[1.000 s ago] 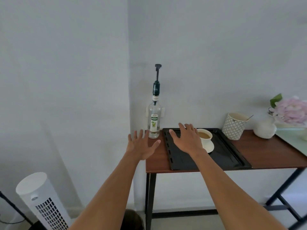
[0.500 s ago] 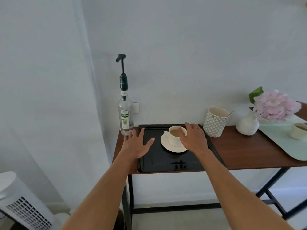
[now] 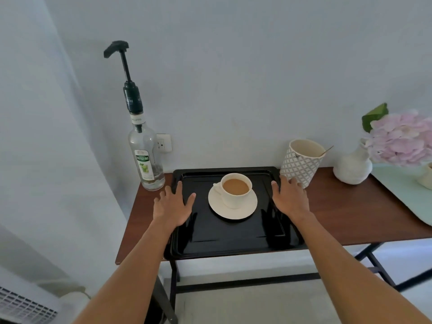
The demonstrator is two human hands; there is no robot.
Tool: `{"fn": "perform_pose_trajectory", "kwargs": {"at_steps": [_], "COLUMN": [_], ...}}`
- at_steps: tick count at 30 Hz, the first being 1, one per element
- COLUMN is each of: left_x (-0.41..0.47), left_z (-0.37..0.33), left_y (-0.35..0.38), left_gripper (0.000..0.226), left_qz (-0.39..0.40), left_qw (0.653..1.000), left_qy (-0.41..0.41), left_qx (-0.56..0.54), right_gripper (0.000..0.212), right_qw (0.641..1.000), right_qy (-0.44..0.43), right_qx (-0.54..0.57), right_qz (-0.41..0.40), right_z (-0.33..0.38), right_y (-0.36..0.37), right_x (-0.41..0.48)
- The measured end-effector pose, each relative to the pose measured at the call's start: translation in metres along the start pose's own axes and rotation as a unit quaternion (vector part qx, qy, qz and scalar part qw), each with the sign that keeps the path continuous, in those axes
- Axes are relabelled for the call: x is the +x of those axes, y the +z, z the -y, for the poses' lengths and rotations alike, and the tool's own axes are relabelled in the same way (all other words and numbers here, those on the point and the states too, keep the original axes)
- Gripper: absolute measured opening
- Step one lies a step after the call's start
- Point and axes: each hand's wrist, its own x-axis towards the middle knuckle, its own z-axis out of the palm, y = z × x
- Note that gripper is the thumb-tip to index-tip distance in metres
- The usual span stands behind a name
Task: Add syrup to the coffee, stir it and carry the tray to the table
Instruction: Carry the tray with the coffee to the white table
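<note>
A white cup of milky coffee (image 3: 235,188) stands on a white saucer (image 3: 232,206) in the middle of a black tray (image 3: 233,239). The tray lies on a narrow wooden table (image 3: 350,211). A clear syrup bottle (image 3: 145,155) with a tall black pump stands at the table's back left corner. My left hand (image 3: 173,204) lies flat over the tray's left edge, fingers spread, holding nothing. My right hand (image 3: 289,197) lies flat over the tray's right edge, fingers apart, next to a patterned cup (image 3: 301,162) with a spoon handle sticking out.
A white vase (image 3: 353,167) with pink flowers (image 3: 402,139) stands at the back right. A pale green tray (image 3: 406,190) with a small cup sits at the far right. The wall is close behind. A white fan (image 3: 25,305) stands on the floor at the left.
The view has moved closer and over the table. My right hand has slid from beside the coffee cup to the tray's right edge. My left hand stays at the left edge.
</note>
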Motion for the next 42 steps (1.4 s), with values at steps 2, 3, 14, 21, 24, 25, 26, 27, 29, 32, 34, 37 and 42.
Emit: {"fn": "perform_pose_trajectory", "kwargs": {"at_steps": [2,3,14,21,24,25,26,27,29,32,34,37,42], "left_x": [-0.003,-0.004,-0.014,-0.014,-0.014,-0.014,-0.014,-0.014,-0.013,-0.013,-0.012,-0.014,-0.017], "left_z": [0.001,0.002,-0.008,-0.014,-0.013,-0.012,-0.011,-0.01,-0.008,-0.007,-0.006,-0.005,-0.005], "left_y": [0.009,0.012,0.02,0.028,0.028,0.028,0.03,0.031,0.031,0.034,0.034,0.034,0.03], "left_gripper": [0.074,0.071,0.054,0.056,0.055,0.055,0.054,0.054,0.053,0.052,0.052,0.051,0.05], "left_qz": [-0.023,-0.041,-0.089,-0.108,-0.115,-0.115,-0.117,-0.121,-0.129,-0.143,-0.147,-0.153,-0.156], "left_qw": [1.0,0.999,0.992,0.989,0.987,0.987,0.987,0.987,0.986,0.984,0.983,0.981,0.979], "left_qy": [-0.01,-0.012,-0.076,-0.1,-0.106,-0.108,-0.108,-0.107,-0.1,-0.092,-0.09,-0.084,-0.083], "left_qx": [0.002,0.003,-0.044,0.015,0.022,0.016,0.009,0.002,-0.021,-0.052,-0.065,-0.085,-0.107], "right_gripper": [0.051,0.051,0.05,0.056,0.057,0.057,0.057,0.056,0.055,0.053,0.053,0.053,0.053], "right_qw": [1.0,1.0,0.999,0.999,0.999,0.999,0.999,0.999,0.998,0.997,0.997,0.996,0.996], "right_qy": [0.002,0.001,-0.041,-0.047,-0.049,-0.05,-0.051,-0.051,-0.054,-0.057,-0.057,-0.053,-0.044], "right_qx": [-0.02,-0.028,-0.009,-0.023,-0.007,-0.002,0.006,0.015,0.031,0.047,0.058,0.068,0.072], "right_qz": [0.01,0.01,0.02,0.003,0.003,0.003,0.002,0.003,0.012,0.017,0.017,0.014,0.008], "right_z": [-0.011,-0.016,-0.047,-0.047,-0.048,-0.049,-0.05,-0.05,-0.05,-0.052,-0.052,-0.052,-0.052], "right_y": [0.006,0.008,0.023,0.029,0.031,0.031,0.031,0.03,0.03,0.028,0.027,0.026,0.026], "right_x": [0.002,0.002,0.002,0.001,0.003,0.004,0.006,0.007,0.009,0.01,0.009,0.01,0.007]}}
